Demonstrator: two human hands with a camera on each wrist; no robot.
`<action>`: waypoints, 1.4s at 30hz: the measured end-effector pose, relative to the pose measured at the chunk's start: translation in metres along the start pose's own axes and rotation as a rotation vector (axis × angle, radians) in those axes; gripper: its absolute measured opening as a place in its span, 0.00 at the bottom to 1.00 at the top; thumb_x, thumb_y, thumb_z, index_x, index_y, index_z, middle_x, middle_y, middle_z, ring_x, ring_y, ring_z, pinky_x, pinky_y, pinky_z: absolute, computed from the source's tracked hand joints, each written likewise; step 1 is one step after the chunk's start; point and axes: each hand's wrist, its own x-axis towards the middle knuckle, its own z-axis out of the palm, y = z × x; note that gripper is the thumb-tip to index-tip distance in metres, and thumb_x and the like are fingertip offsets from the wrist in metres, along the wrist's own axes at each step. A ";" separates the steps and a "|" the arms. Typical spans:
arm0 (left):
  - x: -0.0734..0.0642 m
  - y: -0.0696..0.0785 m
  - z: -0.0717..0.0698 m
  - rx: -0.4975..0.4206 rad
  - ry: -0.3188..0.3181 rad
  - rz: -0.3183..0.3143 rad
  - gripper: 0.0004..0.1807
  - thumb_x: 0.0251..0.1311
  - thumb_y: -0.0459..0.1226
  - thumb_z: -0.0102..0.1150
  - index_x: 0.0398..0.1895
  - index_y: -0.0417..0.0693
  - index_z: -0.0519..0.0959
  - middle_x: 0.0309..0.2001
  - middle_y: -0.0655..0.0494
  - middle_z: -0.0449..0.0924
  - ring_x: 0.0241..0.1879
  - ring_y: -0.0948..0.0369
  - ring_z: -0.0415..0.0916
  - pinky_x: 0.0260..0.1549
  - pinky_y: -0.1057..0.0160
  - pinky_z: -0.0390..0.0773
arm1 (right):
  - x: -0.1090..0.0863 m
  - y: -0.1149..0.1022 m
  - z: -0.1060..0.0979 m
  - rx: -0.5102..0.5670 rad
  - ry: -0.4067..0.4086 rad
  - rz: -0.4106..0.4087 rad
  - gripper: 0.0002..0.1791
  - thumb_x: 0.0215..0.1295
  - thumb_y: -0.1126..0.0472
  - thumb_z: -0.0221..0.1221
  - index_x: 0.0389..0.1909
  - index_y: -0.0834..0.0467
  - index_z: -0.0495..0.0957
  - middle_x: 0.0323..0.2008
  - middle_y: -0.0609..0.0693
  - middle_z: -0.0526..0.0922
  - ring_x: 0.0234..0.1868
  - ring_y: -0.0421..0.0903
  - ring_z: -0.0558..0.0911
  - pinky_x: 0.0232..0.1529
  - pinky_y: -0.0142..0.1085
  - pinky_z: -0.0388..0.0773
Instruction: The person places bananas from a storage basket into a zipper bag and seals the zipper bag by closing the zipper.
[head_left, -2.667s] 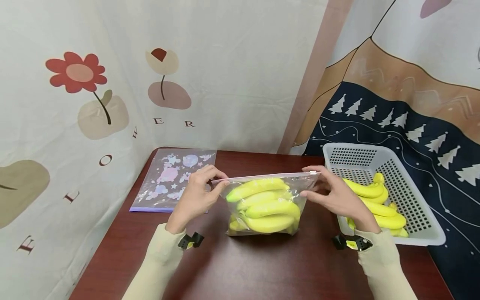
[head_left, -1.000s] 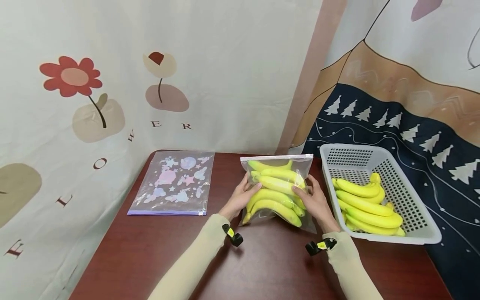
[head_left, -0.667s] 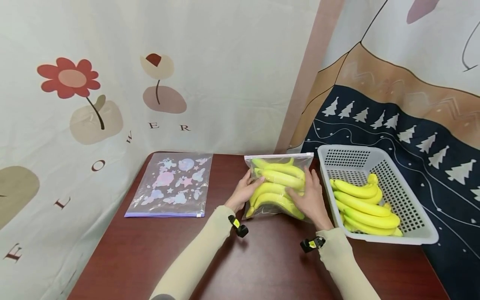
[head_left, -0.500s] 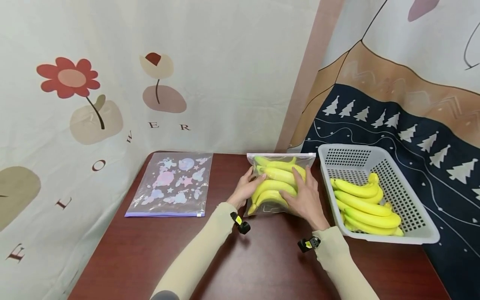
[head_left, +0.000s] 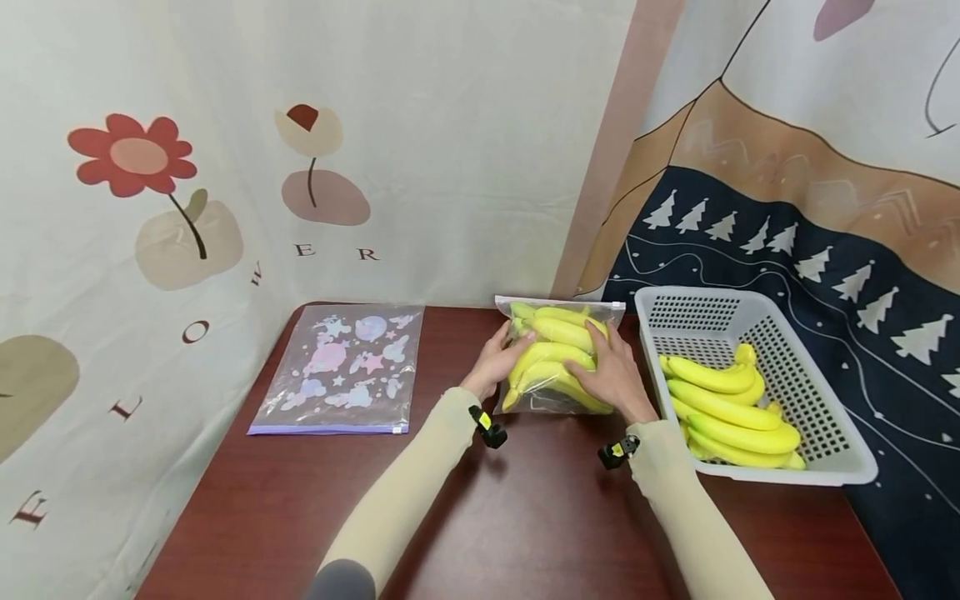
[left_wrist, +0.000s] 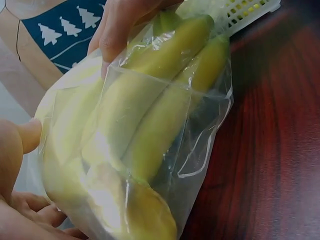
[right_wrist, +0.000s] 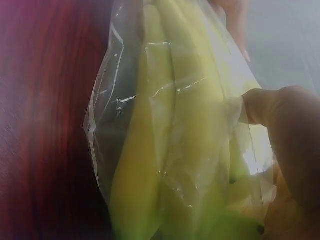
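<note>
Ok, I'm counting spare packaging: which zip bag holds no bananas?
The flat slider bag printed with pastel shapes and edged in purple; the white-edged bag between left hand and right hand contains bananas.

Glossy clear plastic bag, smooth bananas, matt plastic basket, wood-grained table, cloth backdrop
</note>
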 end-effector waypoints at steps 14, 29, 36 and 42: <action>-0.003 -0.011 -0.014 -0.006 -0.032 -0.065 0.50 0.70 0.58 0.57 0.84 0.56 0.41 0.79 0.45 0.60 0.74 0.49 0.67 0.66 0.45 0.76 | 0.001 -0.003 -0.009 0.032 0.003 -0.037 0.45 0.68 0.46 0.61 0.79 0.59 0.55 0.82 0.66 0.44 0.80 0.70 0.49 0.75 0.66 0.56; -0.023 -0.016 -0.067 0.092 0.069 0.056 0.43 0.70 0.50 0.61 0.82 0.50 0.54 0.75 0.40 0.66 0.63 0.43 0.78 0.52 0.49 0.85 | -0.029 -0.043 0.007 0.035 0.244 -0.221 0.40 0.60 0.51 0.68 0.70 0.63 0.68 0.78 0.66 0.58 0.78 0.67 0.58 0.74 0.66 0.60; -0.038 -0.015 -0.113 0.412 0.176 0.145 0.41 0.69 0.51 0.61 0.80 0.52 0.58 0.75 0.41 0.66 0.69 0.42 0.71 0.67 0.43 0.73 | -0.033 -0.067 0.033 0.038 0.169 -0.305 0.40 0.61 0.50 0.68 0.71 0.59 0.68 0.78 0.64 0.59 0.79 0.63 0.58 0.76 0.62 0.60; -0.050 -0.022 -0.163 0.563 0.171 0.159 0.44 0.70 0.54 0.60 0.81 0.49 0.54 0.77 0.39 0.61 0.75 0.38 0.61 0.71 0.35 0.65 | -0.033 -0.098 0.070 0.053 0.038 -0.376 0.40 0.65 0.48 0.68 0.74 0.56 0.66 0.79 0.60 0.59 0.80 0.59 0.59 0.76 0.58 0.64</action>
